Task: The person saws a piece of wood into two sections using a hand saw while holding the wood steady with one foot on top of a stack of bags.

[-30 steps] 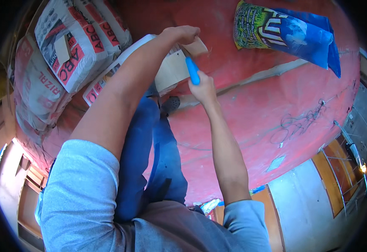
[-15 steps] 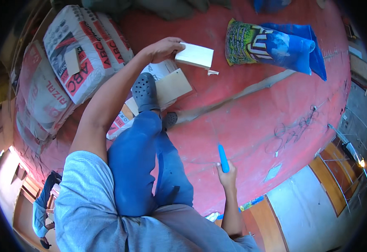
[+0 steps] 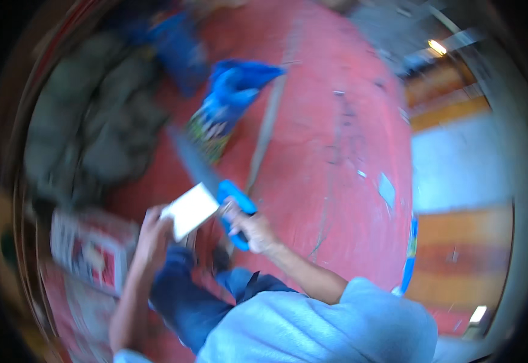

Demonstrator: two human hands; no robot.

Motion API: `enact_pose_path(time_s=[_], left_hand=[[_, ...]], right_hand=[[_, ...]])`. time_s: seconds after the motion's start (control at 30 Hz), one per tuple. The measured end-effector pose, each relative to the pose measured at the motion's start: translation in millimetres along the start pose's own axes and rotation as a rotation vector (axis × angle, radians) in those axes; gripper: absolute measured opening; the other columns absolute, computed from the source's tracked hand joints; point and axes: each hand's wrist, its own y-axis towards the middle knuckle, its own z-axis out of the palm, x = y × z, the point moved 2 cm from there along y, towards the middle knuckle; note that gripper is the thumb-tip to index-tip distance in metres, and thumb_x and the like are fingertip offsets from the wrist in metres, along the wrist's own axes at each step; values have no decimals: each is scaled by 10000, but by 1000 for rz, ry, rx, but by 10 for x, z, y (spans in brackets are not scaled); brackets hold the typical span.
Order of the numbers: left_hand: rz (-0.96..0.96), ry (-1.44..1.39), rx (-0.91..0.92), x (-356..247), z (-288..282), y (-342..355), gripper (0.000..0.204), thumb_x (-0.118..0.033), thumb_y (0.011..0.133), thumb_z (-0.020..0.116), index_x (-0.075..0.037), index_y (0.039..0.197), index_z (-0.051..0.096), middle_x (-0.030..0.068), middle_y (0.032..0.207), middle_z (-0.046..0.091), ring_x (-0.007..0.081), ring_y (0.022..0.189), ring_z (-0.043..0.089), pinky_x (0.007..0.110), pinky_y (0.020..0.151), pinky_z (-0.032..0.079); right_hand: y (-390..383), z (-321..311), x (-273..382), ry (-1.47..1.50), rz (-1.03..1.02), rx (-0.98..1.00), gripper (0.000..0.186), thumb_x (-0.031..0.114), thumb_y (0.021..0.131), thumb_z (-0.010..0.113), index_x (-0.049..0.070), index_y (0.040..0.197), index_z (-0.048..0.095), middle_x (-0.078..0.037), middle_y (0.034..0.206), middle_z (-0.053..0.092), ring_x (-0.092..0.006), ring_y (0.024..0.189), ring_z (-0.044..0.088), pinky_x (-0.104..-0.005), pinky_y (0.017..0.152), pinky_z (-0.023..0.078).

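My left hand (image 3: 157, 225) grips a pale rectangular wooden piece (image 3: 189, 208). My right hand (image 3: 246, 225) is wrapped round the blue handle of a handsaw (image 3: 195, 157), whose blurred blade points up and to the left, just beside the wood. A crumpled blue-and-green plastic sack (image 3: 227, 100) lies on the red floor covering (image 3: 312, 139), beyond the blade's upper part. My legs and feet are partly hidden below my hands, and motion smears much of the picture.
Dark greyish-green lumpy sacks or cloth (image 3: 94, 121) are heaped at the left. White-and-red bags (image 3: 79, 248) lie at the lower left. Another blue bag (image 3: 179, 51) is at the top. Wires run over the floor covering, and boards (image 3: 451, 254) and a light (image 3: 437, 47) show at the right.
My view has swung round. My left hand has moved the wooden piece lower, and my right hand has raised the saw from low on the right to beside it, blade now plainly visible.
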Motion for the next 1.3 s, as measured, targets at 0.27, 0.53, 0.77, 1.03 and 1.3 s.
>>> enact_pose_path(time_s=[0.27, 0.53, 0.77, 1.03, 1.3], left_hand=[[-157, -300, 433, 361, 1128, -668, 258, -178, 1049, 486, -14, 1219, 590, 138, 1142, 703, 265, 998, 718, 456, 880, 590], [-798, -332, 733, 1169, 1510, 4, 432, -496, 1071, 530, -115, 1256, 611, 40, 865, 649, 175, 700, 610, 346, 641, 519], [-1002, -287, 977, 1550, 1687, 36, 382, -394, 1050, 617, -59, 1233, 606, 87, 862, 666, 177, 668, 645, 267, 527, 479], [-239, 158, 615, 869, 1589, -36, 325, -245, 1085, 524, -38, 1336, 526, 122, 1108, 693, 194, 892, 712, 284, 583, 550], [400, -230, -161, -117, 682, 24, 333, -164, 985, 603, -21, 1274, 515, 85, 1015, 613, 151, 845, 599, 339, 660, 523]], right_hand=[[-1230, -652, 817, -420, -654, 86, 210, 159, 965, 736, 6, 1099, 686, -84, 913, 728, -211, 870, 710, -370, 756, 556], [-1370, -864, 542, -735, -638, -274, 229, 122, 914, 737, 2, 1100, 677, -174, 911, 735, -279, 874, 746, -425, 748, 557], [-1704, -1312, 233, -615, -560, -321, 177, 76, 923, 691, 2, 1083, 681, -121, 891, 731, -194, 859, 721, -389, 782, 568], [-1633, -2266, 635, -927, -238, -579, 317, 268, 935, 775, 35, 1135, 698, -61, 871, 715, -143, 804, 648, -394, 717, 527], [-1532, -3117, -610, -468, -3, -680, 160, 208, 1019, 676, 55, 1064, 682, 21, 664, 498, -75, 486, 426, -264, 386, 331]])
